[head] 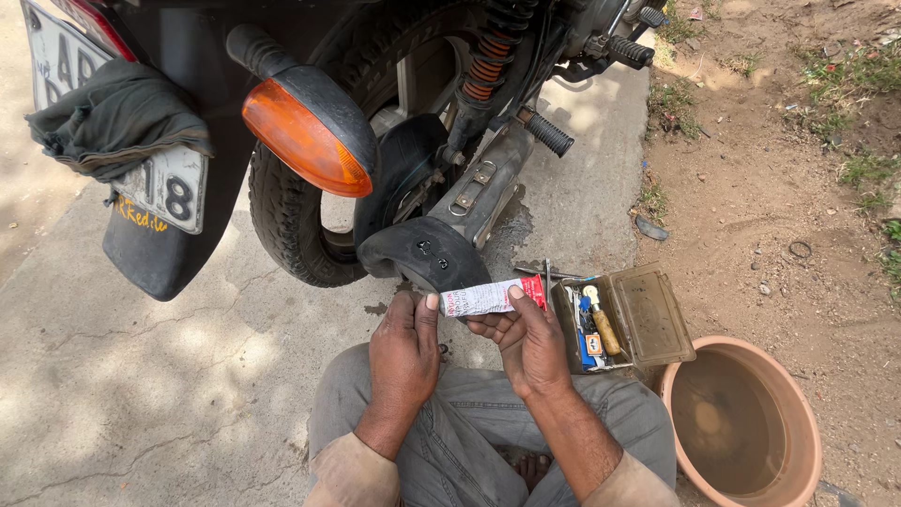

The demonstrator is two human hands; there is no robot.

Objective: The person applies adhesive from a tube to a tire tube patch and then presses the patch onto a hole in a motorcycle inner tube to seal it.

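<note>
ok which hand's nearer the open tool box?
Right. The right hand holds the tube just beside the tool box; the left hand grips the tube's other end, farther away.

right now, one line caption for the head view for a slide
Both hands, left hand and right hand, hold a white tube beside a pulled-out inner tube.

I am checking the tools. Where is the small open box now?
In the head view, the box lies open on the ground by the right hand, between the tube and the basin.
</note>
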